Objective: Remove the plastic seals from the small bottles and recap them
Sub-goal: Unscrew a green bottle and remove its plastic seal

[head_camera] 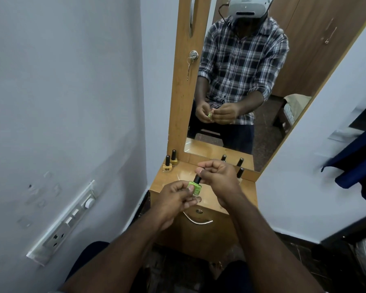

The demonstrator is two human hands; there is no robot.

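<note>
Left hand [173,197] fingers grip the green bottle [193,187], right hand [217,173] pinching its black cap [197,179] | yellow bottles [170,162] at 10 o'clock, black-capped bottles [240,162] at 2, partly behind right hand | wooden dresser top [167,182], mirror [251,81] at 12, switch panel [68,223] at 8.

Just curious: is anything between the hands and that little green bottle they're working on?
Nothing visible. The left hand already grips the green bottle, and the right hand pinches its black cap.
</note>
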